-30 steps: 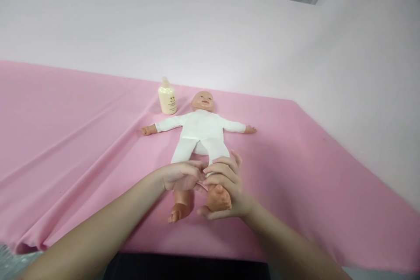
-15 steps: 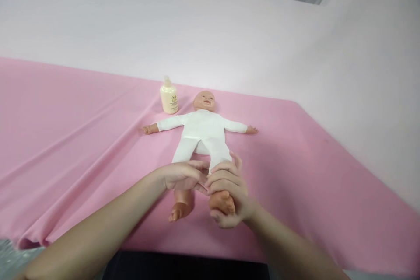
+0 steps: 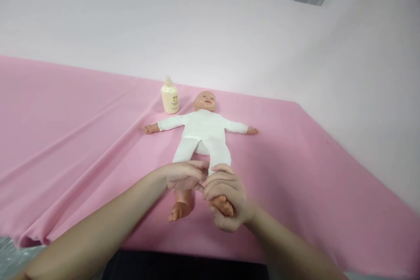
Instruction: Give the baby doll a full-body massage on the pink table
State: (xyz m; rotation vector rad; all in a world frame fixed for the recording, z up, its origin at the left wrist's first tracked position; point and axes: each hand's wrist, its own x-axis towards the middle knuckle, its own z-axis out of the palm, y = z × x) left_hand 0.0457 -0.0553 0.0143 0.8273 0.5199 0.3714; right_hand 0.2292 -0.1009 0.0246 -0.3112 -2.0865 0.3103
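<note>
A baby doll (image 3: 205,124) in a white suit lies on its back with its arms spread and its feet towards me. My right hand (image 3: 228,194) is wrapped around the doll's foot on the right; the toes show between thumb and fingers. My left hand (image 3: 187,176) reaches across the other leg, its curled fingers meeting the inner side of the right-hand leg just above that foot. Its fingertips are partly hidden. The doll's other foot (image 3: 180,211) rests bare on the cloth below my left hand.
A cream pump bottle (image 3: 170,98) stands left of the doll's head. Pink cloth (image 3: 288,175) covers the table, with folds on the left. Behind it rises a white wall (image 3: 210,39) with a window at the top.
My right hand has closed further over the doll's foot, and its raised finger has come down. My left hand stays nearly in place.
</note>
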